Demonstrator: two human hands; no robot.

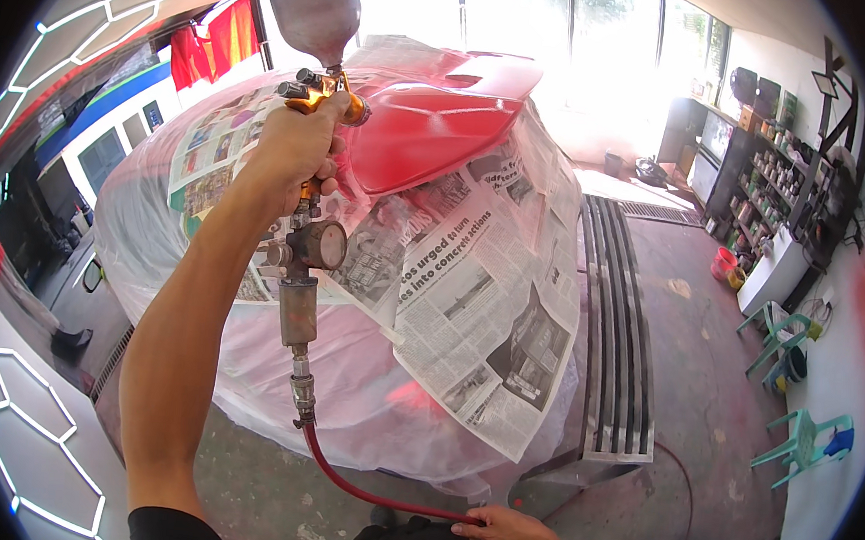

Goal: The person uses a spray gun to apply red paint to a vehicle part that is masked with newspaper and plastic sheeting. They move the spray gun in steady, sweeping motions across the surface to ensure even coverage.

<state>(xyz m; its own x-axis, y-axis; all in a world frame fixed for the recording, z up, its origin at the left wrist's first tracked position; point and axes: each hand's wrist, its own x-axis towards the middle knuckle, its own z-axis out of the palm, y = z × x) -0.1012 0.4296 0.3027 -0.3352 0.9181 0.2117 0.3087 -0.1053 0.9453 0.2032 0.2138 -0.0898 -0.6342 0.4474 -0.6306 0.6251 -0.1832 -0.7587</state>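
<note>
My left hand [298, 150] is wrapped round the grip of a spray gun [309, 98] with an orange-gold body. A grey paint cup [312, 9] sits on top of the gun. Below the grip hang a round pressure gauge [320, 244] and a metal filter [299, 311]. From there a red air hose [362, 491] curves down to my right hand [507, 528], whose fingers close round it low in front of me. Beyond the gun lies a glossy red car panel [437, 135], bordered by masking newspaper [490, 314] and clear plastic sheeting [284, 380].
A long slatted metal piece [617, 333] stands right of the covered car. Farther right are green plastic chairs [803, 446], a red bucket [722, 262] and shelves of containers [768, 183]. The hose trails across the floor at right. A red cloth [230, 40] hangs at back left.
</note>
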